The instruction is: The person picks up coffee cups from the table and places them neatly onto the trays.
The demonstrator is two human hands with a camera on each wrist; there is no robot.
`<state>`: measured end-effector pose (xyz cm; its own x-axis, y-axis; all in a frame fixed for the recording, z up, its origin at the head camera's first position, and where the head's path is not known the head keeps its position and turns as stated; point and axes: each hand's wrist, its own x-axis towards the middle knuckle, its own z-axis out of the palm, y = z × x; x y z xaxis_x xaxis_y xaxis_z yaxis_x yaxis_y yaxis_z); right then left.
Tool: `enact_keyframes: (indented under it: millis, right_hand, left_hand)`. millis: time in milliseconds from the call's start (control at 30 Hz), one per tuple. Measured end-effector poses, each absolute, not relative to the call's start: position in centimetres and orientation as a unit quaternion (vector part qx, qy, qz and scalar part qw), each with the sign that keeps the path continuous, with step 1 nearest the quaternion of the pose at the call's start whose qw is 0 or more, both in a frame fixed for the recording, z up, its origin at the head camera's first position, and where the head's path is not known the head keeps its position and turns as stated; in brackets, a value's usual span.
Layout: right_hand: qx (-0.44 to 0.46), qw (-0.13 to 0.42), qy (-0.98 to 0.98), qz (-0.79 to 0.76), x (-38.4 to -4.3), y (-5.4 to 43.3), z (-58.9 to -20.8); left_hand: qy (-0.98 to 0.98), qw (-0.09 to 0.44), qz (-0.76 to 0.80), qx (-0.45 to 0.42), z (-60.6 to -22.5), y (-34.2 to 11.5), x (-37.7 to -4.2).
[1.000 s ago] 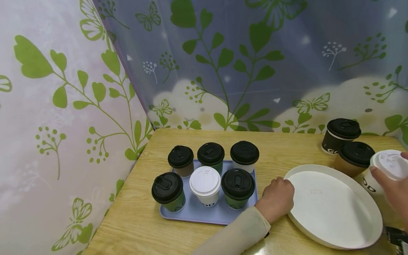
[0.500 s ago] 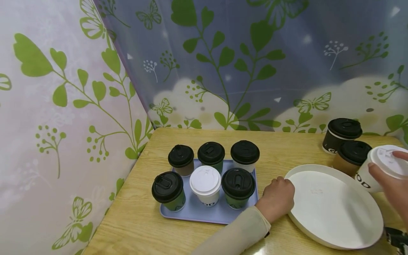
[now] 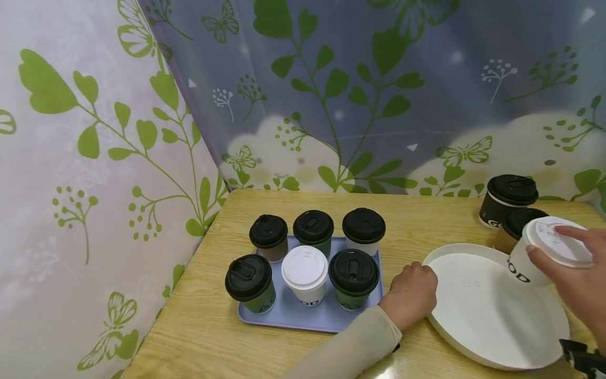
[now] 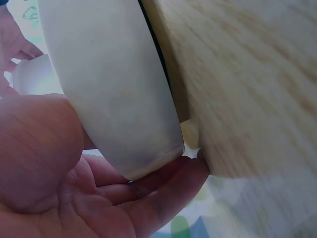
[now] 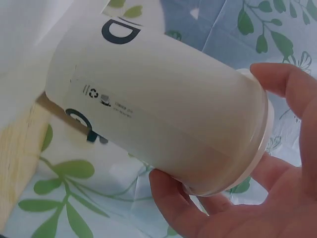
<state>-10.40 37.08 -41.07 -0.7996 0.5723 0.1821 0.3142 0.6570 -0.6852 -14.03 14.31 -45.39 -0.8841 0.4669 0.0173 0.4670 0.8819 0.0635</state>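
Note:
My right hand (image 3: 575,268) holds a white paper coffee cup (image 5: 158,104) by its white lid (image 3: 558,242), the thumb on the near side and fingers across the lid. Tilted, the cup hangs over the back right part of a round white tray (image 3: 473,321). My left hand (image 3: 412,297) grips that tray's left rim. In the left wrist view, the left fingers (image 4: 163,198) curl under the tray wall (image 4: 109,84), with the thumb on its other side. Behind the held cup stand a brown cup with a black lid (image 3: 516,223) and a black lidded cup (image 3: 506,200).
A lilac rectangular tray (image 3: 293,321) to the left carries several lidded cups in two rows, one with a white lid (image 3: 305,268), the others black-lidded. The wooden table (image 3: 199,326) meets a patterned cloth backdrop (image 3: 303,105) at the back.
My right hand has lifted the white cup and carried it left, from beside the round tray to over its right edge. The left hand and the tray have stayed still.

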Motion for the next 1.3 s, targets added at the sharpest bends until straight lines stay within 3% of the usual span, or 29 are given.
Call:
enact_keyframes:
  millis: [300, 1300]
  right_hand:
    - [-0.233, 0.148, -0.925, 0.261, -9.0, 33.6, -38.3]
    - [-0.080, 0.201, -0.941, 0.262, -9.6, 32.5, -39.8]
  left_hand:
    - [-0.969, -0.014, -0.041, -0.242, -45.4, 14.3, -14.1]
    - [-0.969, -0.008, -0.041, -0.242, -45.2, 14.2, -14.1]
